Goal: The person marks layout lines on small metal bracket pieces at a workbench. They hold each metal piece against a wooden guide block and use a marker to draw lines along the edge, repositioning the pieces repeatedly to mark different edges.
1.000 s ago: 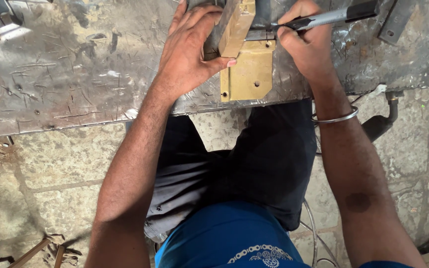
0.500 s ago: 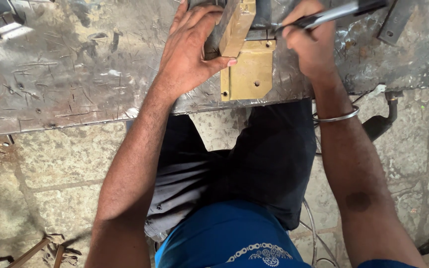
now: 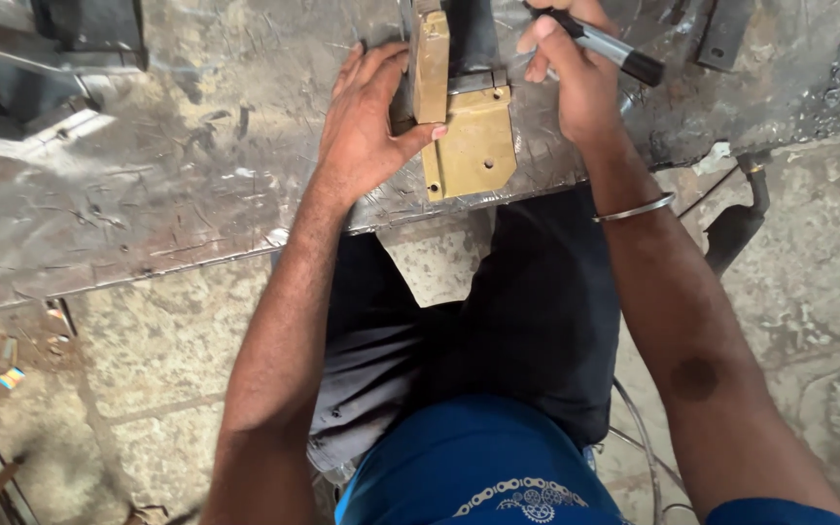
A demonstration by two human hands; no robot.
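surface: scratched, dull grey metal sheet (image 3: pixel 167 194), laid flat across upper part of view, near edge running above the knees. water drops at far right corner. dark metal block (image 3: pixel 89 29) at upper left, dark flat strip (image 3: pixel 723 34) at upper right.

room: rough stone-slab floor (image 3: pixel 148 340) below sheet, dusty, with small scraps at left edge. dark bent pipe (image 3: pixel 741 219) under sheet at right. thin cable (image 3: pixel 646 442) on floor by right leg.

task piece: yellowish-tan metal plate (image 3: pixel 478 146) with small holes and cut corners, flat on sheet near its edge, between both hands; matching tan bar (image 3: pixel 431 63) standing upright along plate's left side, grey crosspiece (image 3: pixel 473 82) just above plate.

left hand (image 3: pixel 367 131): fingers spread and extended, palm down on sheet, thumb pressed against tan bar and plate's left edge. not closed around anything.

right hand (image 3: pixel 576 83): fingers curled tight around black-and-silver marker (image 3: pixel 610 49), tip end hidden behind fingers, held above plate's upper right. silver bangle (image 3: pixel 634 208) on wrist.

dress: dark trousers, blue shirt.
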